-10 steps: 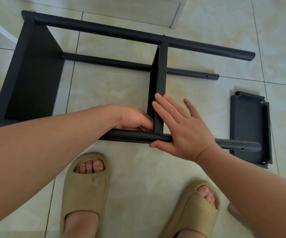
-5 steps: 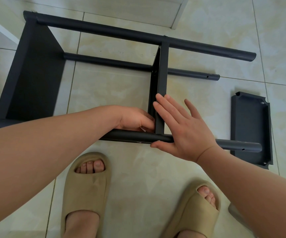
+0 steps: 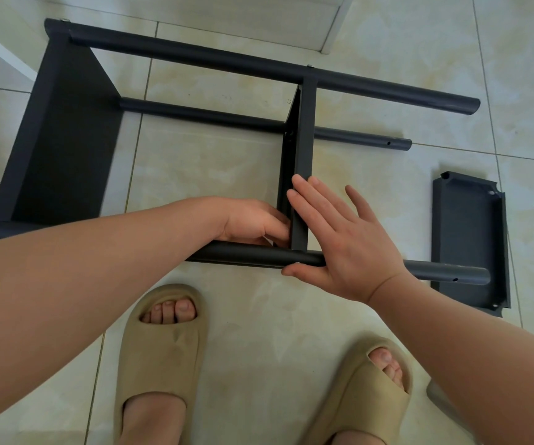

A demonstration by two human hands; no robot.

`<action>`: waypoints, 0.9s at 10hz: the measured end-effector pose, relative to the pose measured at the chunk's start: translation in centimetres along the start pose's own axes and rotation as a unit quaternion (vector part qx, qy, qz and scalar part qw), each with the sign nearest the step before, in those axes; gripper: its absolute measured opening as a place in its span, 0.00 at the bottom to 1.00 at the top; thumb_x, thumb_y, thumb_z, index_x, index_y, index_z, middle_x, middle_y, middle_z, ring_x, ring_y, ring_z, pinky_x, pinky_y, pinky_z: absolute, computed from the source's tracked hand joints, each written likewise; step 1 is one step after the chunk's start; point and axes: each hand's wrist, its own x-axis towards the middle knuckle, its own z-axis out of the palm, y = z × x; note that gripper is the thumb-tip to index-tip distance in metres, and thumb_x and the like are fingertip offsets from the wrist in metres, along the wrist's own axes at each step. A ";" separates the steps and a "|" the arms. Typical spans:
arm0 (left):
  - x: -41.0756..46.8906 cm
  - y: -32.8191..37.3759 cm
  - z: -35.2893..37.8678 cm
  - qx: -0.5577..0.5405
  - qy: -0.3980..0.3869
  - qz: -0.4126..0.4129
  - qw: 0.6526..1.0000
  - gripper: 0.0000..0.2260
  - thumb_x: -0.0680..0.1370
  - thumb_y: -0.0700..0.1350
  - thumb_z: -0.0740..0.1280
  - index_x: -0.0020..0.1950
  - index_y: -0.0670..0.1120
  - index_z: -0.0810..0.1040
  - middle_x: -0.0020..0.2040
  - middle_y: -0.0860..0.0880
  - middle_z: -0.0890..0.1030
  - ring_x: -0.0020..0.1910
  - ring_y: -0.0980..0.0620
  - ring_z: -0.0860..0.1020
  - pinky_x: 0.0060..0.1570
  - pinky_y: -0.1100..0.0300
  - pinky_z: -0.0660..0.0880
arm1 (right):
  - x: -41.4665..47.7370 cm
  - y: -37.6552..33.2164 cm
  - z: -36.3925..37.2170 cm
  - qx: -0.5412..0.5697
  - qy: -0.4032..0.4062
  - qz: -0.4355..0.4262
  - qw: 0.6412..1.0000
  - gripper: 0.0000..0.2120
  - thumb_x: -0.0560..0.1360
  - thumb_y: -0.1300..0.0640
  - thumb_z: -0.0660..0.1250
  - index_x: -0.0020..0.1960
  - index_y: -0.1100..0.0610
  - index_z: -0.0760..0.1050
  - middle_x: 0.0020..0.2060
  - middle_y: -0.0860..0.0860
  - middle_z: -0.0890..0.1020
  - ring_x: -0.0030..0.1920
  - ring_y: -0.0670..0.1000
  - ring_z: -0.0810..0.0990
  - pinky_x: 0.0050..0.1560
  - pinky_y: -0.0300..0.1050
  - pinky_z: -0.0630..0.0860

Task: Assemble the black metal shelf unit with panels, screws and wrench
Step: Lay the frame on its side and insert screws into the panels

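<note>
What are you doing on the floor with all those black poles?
A person is building a black shelf frame, lying sideways on the tiled floor. The right hand presses flat against the middle panel where it meets the near pole. The left hand curls in at that joint; what it holds is hidden. One loose panel lies nearby.

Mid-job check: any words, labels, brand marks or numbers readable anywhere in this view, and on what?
None. No print shows on the black shelf frame, the loose panel, the beige slippers or the floor tiles.
The left hand and right hand cover the near joint, so anything there is hidden.
</note>
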 end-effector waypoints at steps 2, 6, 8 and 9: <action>0.1 -0.2 -0.2 -0.004 0.007 0.007 1.000 0.06 0.78 0.31 0.63 0.49 0.37 0.79 0.42 0.40 0.80 0.39 0.47 0.81 0.43 0.58 0.79 | 0.0 0.0 0.0 0.002 0.007 0.001 1.000 0.46 0.75 0.25 0.53 0.81 0.57 0.60 0.81 0.51 0.57 0.81 0.51 0.55 0.75 0.66 0.60; -0.1 0.2 0.1 0.011 -0.002 -0.003 1.000 0.05 0.79 0.35 0.64 0.50 0.40 0.80 0.44 0.43 0.83 0.44 0.47 0.82 0.52 0.53 0.79 | 0.0 0.0 -0.1 0.005 0.001 0.001 1.000 0.46 0.76 0.25 0.51 0.81 0.57 0.59 0.81 0.50 0.56 0.81 0.51 0.54 0.75 0.66 0.60; -0.1 -0.1 -0.3 -0.036 -0.017 -0.002 0.999 0.06 0.78 0.31 0.63 0.50 0.37 0.78 0.43 0.39 0.80 0.40 0.46 0.81 0.46 0.56 0.79 | 0.0 0.0 -0.1 0.005 0.003 0.000 1.000 0.46 0.76 0.25 0.51 0.81 0.57 0.59 0.81 0.50 0.56 0.81 0.51 0.55 0.75 0.66 0.60; -0.2 0.0 -0.1 -0.057 -0.018 0.002 0.998 0.08 0.78 0.29 0.61 0.48 0.39 0.77 0.40 0.42 0.80 0.37 0.49 0.81 0.42 0.59 0.79 | 0.0 0.0 -0.1 0.003 -0.001 0.000 1.000 0.46 0.76 0.25 0.51 0.81 0.57 0.59 0.81 0.50 0.56 0.81 0.51 0.54 0.75 0.66 0.60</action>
